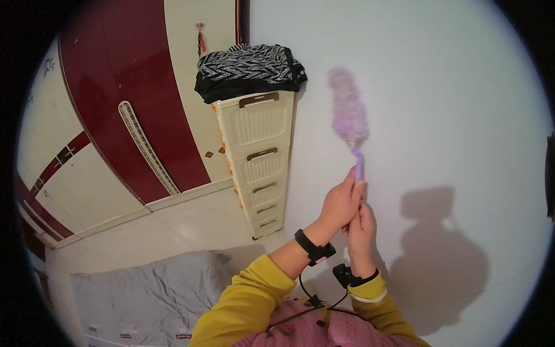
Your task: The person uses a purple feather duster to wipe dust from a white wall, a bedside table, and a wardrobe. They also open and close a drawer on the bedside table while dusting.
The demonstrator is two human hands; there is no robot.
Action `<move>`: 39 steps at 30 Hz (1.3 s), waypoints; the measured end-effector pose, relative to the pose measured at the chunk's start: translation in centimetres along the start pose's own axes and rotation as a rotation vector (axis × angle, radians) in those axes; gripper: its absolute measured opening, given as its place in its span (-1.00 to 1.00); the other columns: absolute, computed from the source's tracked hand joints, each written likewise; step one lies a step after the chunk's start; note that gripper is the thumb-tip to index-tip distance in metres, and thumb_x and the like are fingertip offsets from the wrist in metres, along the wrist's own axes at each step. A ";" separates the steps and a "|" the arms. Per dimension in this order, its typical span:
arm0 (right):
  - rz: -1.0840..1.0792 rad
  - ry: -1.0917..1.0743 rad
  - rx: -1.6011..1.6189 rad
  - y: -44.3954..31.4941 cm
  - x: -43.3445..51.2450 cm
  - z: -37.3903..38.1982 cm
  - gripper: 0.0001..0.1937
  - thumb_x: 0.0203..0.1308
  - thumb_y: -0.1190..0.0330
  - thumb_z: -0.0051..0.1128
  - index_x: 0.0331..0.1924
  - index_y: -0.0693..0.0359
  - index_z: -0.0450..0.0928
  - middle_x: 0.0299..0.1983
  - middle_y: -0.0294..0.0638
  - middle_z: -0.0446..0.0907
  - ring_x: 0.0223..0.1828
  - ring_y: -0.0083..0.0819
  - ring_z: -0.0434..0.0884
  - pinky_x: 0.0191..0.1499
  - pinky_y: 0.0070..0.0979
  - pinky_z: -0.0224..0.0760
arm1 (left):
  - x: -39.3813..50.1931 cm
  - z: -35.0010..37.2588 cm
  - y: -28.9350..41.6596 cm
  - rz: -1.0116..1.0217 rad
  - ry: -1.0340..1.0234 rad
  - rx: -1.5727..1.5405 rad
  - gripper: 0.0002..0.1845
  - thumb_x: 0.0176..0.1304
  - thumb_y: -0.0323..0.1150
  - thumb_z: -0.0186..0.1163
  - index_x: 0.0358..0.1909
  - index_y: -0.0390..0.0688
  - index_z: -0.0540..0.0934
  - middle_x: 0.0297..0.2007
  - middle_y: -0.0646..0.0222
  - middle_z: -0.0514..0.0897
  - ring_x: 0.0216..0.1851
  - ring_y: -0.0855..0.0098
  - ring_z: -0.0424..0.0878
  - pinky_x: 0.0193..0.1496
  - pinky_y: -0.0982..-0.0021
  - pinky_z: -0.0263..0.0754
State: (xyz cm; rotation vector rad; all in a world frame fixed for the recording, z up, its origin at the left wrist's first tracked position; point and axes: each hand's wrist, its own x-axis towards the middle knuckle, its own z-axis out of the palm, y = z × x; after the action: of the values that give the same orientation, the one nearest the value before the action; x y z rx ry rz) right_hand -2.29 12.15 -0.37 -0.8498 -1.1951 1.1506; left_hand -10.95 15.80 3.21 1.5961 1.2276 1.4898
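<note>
Both of my hands grip the purple handle of a fluffy duster (350, 106) in front of a pale wall. My left hand (342, 201) wraps the handle higher up, its thumb along the shaft. Just below it, my right hand (362, 223) closes around the lower end, which the fingers hide. The duster's lilac head points upward and looks blurred. Whether it touches the wall (433, 108) cannot be told. Each wrist wears a black strap with a small device, joined to a cable.
Left of the duster, a tall cream plastic drawer unit (261, 123) stands by the wall, topped with folded black-and-white patterned fabric (247, 67). A dark red and cream wardrobe (130, 86) lines the left side. Grey bedding (147, 299) lies at lower left.
</note>
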 end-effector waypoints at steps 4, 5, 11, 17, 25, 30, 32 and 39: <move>0.122 0.040 -0.152 3.7 1.4 1.5 -0.75 0.45 0.38 -0.14 0.02 0.32 0.50 -0.46 -0.26 0.58 -0.66 -0.68 0.38 -0.61 -0.66 0.22 | 2.1 -1.7 -8.4 -0.294 -0.009 -0.127 -0.64 0.40 -0.17 -0.02 -0.10 -0.30 0.52 -0.50 0.25 0.64 -0.53 0.35 0.58 -0.39 0.32 0.47; 0.204 0.049 -0.225 4.6 1.4 1.5 -0.76 0.44 0.37 -0.13 -0.02 0.33 0.50 -0.50 -0.25 0.57 -0.66 -0.67 0.39 -0.62 -0.64 0.23 | 2.2 -2.0 -10.6 -0.354 -0.036 -0.123 -0.64 0.39 -0.16 -0.02 -0.20 -0.31 0.54 -0.51 0.26 0.63 -0.55 0.37 0.56 -0.40 0.34 0.46; 0.482 -0.012 -0.430 6.7 -0.4 0.6 -0.77 0.42 0.32 -0.14 -0.25 0.34 0.45 -0.65 -0.23 0.51 -0.69 -0.57 0.42 -0.63 -0.57 0.26 | -1.7 -1.7 -15.8 -0.885 -0.311 -0.470 -0.60 0.37 -0.14 -0.01 -0.46 -0.29 0.51 -0.59 0.33 0.53 -0.58 0.43 0.46 -0.46 0.40 0.39; 0.227 0.145 -0.265 0.4 -2.5 0.7 -0.72 0.48 0.26 -0.30 -0.17 0.32 0.38 -0.62 -0.23 0.50 -0.65 -0.59 0.40 -0.58 -0.63 0.24 | 0.5 -1.1 -6.3 -0.323 -0.224 -0.285 -0.63 0.38 -0.13 0.06 -0.34 -0.31 0.51 -0.55 0.25 0.55 -0.58 0.40 0.45 -0.46 0.40 0.37; -0.362 0.314 -0.157 -1.7 -4.6 1.3 -0.66 0.51 0.22 -0.26 0.12 0.31 0.30 -0.27 -0.26 0.49 -0.43 -0.66 0.41 -0.43 -0.67 0.24 | 1.1 -2.3 7.5 0.645 -0.518 -0.021 -0.56 0.36 -0.28 0.09 0.21 -0.27 0.41 -0.40 0.11 0.62 -0.35 0.08 0.57 -0.26 0.20 0.47; -0.458 0.333 -0.260 -2.0 -4.9 -0.1 -0.62 0.49 0.24 -0.20 0.23 0.30 0.28 -0.32 -0.35 0.47 -0.40 -0.65 0.39 -0.39 -0.61 0.26 | -0.8 -0.5 8.3 0.614 -0.534 -0.028 -0.62 0.38 -0.30 0.08 0.15 -0.26 0.41 -0.38 0.14 0.60 -0.33 0.11 0.59 -0.25 0.25 0.51; -0.316 0.239 -0.331 -3.7 -5.4 -1.0 -0.69 0.49 0.25 -0.21 0.07 0.30 0.42 -0.30 -0.28 0.54 -0.33 -0.53 0.47 -0.28 -0.49 0.36 | -0.8 0.0 7.3 0.416 -0.473 -0.052 -0.65 0.44 -0.26 0.01 0.14 -0.25 0.39 -0.40 0.20 0.60 -0.39 0.23 0.62 -0.29 0.32 0.52; -0.237 0.345 -0.476 -6.4 -6.3 -3.1 -0.73 0.49 0.23 -0.20 0.04 0.25 0.36 -0.48 -0.43 0.39 -0.51 -0.67 0.32 -0.47 -0.63 0.18 | -2.1 3.5 7.5 -0.062 -0.433 -0.716 -0.67 0.48 -0.25 -0.04 0.11 -0.28 0.39 -0.41 0.31 0.63 -0.37 0.40 0.62 -0.27 0.39 0.54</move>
State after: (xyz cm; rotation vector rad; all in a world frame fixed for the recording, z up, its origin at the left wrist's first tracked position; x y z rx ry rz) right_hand 2.21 4.76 3.46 -1.1731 -1.2540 0.5026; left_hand -5.87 11.64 8.59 1.2665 0.4180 1.2485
